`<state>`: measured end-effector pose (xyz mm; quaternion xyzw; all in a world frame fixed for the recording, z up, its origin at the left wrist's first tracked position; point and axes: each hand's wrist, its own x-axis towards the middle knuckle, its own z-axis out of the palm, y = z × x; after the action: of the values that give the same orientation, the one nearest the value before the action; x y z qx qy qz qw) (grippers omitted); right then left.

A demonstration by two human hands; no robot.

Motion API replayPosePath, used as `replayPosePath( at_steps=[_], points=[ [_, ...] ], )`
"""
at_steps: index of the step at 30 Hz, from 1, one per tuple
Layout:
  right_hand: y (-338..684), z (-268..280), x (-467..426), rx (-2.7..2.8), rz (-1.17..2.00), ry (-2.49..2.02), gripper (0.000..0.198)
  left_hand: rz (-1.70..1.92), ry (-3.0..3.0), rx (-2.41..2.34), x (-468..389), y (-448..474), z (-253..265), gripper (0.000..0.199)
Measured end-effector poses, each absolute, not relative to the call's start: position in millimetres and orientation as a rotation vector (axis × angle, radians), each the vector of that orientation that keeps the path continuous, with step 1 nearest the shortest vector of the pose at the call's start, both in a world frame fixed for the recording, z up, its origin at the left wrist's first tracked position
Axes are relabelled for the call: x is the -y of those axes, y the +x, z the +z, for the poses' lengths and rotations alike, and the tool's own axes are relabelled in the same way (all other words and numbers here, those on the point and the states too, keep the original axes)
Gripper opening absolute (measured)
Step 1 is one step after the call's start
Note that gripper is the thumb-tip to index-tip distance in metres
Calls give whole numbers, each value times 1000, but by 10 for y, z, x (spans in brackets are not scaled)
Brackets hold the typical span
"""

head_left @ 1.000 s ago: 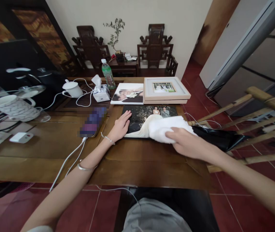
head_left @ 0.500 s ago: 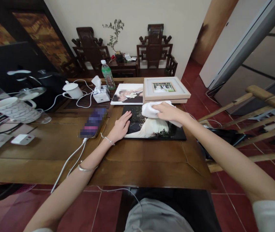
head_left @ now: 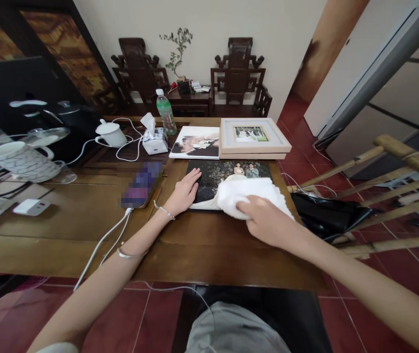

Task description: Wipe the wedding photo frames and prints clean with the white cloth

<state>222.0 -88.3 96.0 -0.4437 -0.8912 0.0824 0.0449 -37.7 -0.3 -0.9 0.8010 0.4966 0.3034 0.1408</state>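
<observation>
- Nearest: person's grey top (head_left: 233,326), just off near edge of wood table (head_left: 209,255).
- R hand (head_left: 270,223): comes in from near R, fingers curled in, gripping a white cloth (head_left: 255,189); fingertips partly hidden.
- White cloth: bunched, spread over near R part of dark photo panel (head_left: 209,179), hiding that corner.
- L hand (head_left: 184,192): palm down, fingers straight & mostly tog., gripping nothing; rests on panel's L edge. Bracelet (head_left: 164,211) at wrist.
- Photo panel: flat on table, R of ctr, btwn the hands; shows 2 people, long pale dress.
- L of L hand: phone (head_left: 141,186), screen blurred, white cable (head_left: 102,238) plugged into near end. Farther L, white charger (head_left: 32,207).
- R of table: black bag (head_left: 323,211) by bamboo chair (head_left: 401,154).
- Just beyond panel: pale print (head_left: 195,142), w/ 2 stacked frames (head_left: 227,135) just beside it on R.
- L of print: tissue box (head_left: 155,143); green-label bottle (head_left: 165,115) just behind; white lidded cup (head_left: 109,135) farther L.
- Far, by wall: 2 dark carved chairs (head_left: 239,66), potted plant (head_left: 178,54) btwn.
</observation>
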Motion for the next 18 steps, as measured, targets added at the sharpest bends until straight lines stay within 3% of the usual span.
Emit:
replayPosePath(
  at_steps=[5, 18],
  points=[
    [2141, 985, 963, 2763, 317, -1341, 35, 887, 2296, -1441, -1, -370, -3, 44],
    [1866, 1096, -555, 2683, 177, -1398, 36, 911, 2271, -1411, -41, -400, -34, 43]
  ],
)
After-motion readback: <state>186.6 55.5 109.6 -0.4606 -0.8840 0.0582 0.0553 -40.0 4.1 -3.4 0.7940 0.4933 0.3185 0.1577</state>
